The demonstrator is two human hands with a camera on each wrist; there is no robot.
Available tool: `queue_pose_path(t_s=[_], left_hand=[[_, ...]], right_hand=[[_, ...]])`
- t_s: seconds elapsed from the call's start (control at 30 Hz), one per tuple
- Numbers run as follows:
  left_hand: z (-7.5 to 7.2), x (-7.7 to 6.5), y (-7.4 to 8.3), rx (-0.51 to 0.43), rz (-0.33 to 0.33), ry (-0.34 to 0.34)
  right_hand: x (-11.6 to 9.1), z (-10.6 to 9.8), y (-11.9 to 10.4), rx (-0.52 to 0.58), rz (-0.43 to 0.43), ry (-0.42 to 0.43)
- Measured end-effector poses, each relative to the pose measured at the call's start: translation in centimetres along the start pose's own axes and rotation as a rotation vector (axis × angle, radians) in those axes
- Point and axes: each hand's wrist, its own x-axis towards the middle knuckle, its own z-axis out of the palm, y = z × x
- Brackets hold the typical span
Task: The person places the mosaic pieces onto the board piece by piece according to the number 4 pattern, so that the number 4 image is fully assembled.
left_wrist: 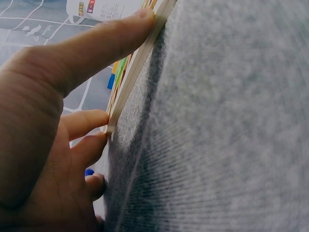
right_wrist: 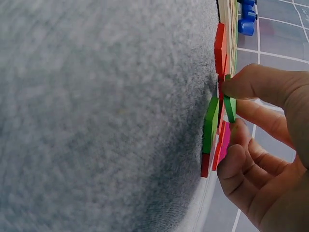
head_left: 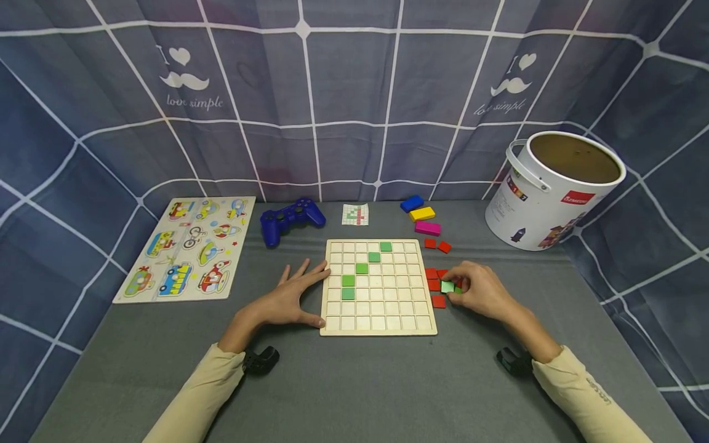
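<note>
A wooden grid board (head_left: 379, 307) lies flat at mid-table, with several green square tiles (head_left: 362, 268) set in its cells in a slanting line. My left hand (head_left: 288, 298) rests along the board's left edge, thumb at the lower corner and fingers spread higher up; the left wrist view shows the thumb (left_wrist: 106, 43) against the rim. To the right of the board, my right hand (head_left: 482, 289) pinches a green tile (right_wrist: 230, 104) between thumb and fingers. Under and beside it lie several red tiles (head_left: 439, 301) and another green tile (right_wrist: 210, 125).
Behind the board are a small pattern card (head_left: 355, 215), a blue game controller (head_left: 290, 221) and blue, yellow and magenta blocks (head_left: 428, 228). A picture puzzle board (head_left: 188, 246) lies at left. A white bucket (head_left: 543, 209) stands at back right, near the grey curtain (head_left: 354, 80).
</note>
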Motion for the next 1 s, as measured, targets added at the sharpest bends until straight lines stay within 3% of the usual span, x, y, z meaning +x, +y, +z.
queue_pose_path(t_s=[0.5, 1.0], left_hand=[[0.0, -0.1, 0.2, 0.008, -0.001, -0.003], [0.0, -0.1, 0.0, 0.003, -0.002, -0.003]], right_hand=[[1.7, 2.0, -2.6, 0.209, -0.047, 0.043], [3.9, 4.1, -5.1, 0.252, -0.109, 0.032]])
